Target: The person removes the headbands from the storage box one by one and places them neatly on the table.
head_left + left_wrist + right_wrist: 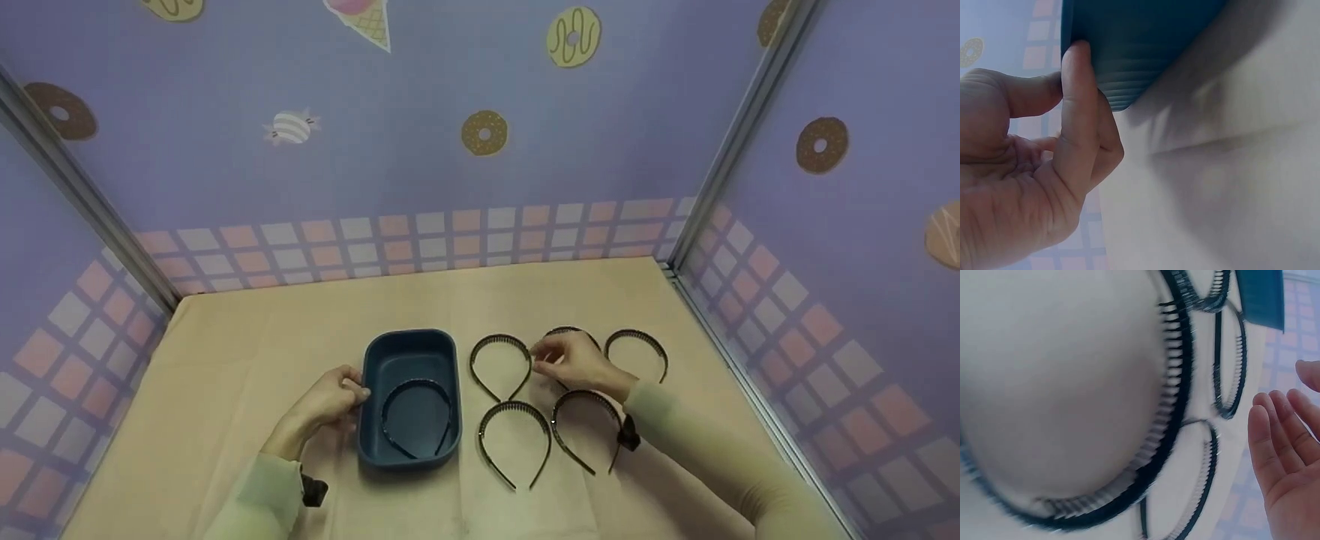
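Observation:
My left hand (326, 401) pinches the left rim of a dark blue plastic tray (409, 360), thumb and finger on either side of its wall in the left wrist view. Inside the tray lies one dark toothed headband (416, 382). Above the table, my right hand (574, 361) is over a back-row headband (564, 330), partly hiding it; its fingertips overlap the right edge of a neighbouring headband (499, 338). In the right wrist view, those fingers (1289, 433) are fairly straight, the thumb stands apart, and nothing is held.
Two headbands lie nearer the front, a left one (514, 405) and a right one (587, 393) under the right wrist. Another headband (636, 333) is at the back right. The cloth-covered table (247, 352) is enclosed by patterned walls (405, 172).

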Motion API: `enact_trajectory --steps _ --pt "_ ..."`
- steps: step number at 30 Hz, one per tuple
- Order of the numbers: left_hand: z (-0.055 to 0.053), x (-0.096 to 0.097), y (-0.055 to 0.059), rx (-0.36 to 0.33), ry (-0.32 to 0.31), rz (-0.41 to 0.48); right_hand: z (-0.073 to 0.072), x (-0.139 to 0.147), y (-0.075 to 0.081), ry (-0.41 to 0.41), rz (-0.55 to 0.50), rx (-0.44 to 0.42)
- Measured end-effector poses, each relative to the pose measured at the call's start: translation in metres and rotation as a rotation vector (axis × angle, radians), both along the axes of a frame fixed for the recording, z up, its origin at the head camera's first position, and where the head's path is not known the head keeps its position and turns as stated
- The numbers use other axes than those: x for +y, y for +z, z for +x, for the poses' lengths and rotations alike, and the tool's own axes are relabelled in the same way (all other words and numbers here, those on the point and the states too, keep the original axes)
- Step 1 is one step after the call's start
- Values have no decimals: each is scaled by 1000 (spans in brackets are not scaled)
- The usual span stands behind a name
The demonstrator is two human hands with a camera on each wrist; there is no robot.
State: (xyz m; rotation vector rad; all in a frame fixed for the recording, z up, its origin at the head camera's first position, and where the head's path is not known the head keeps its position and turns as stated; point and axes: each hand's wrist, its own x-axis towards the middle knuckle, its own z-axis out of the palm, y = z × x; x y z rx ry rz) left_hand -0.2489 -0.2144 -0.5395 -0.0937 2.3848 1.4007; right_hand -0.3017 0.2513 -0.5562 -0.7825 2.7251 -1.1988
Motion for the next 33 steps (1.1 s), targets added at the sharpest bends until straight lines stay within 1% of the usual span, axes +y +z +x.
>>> enact_trajectory --steps 2,5,10,14,18,21,28,33 --pt "-1 0 0 3 -1 2 -1 -9 5 2 17 -6" --pt "-1 0 -1 1 0 2 -3 -22 11 28 29 -11" --pt "-2 0 0 -6 5 -6 -7 -45 19 83 9 -17" --pt "-2 -1 0 -14 -11 22 -9 -63 25 130 -6 -28" --pt "-3 -2 1 -23 -26 44 -13 -81 34 170 -11 9" --pt "-3 -2 1 -21 -23 36 -15 -94 40 179 -8 40" --pt "-3 -2 1 -22 -18 26 -18 -118 47 210 -19 6" --pt "-3 -2 2 -16 -19 19 -19 -133 51 230 8 13"
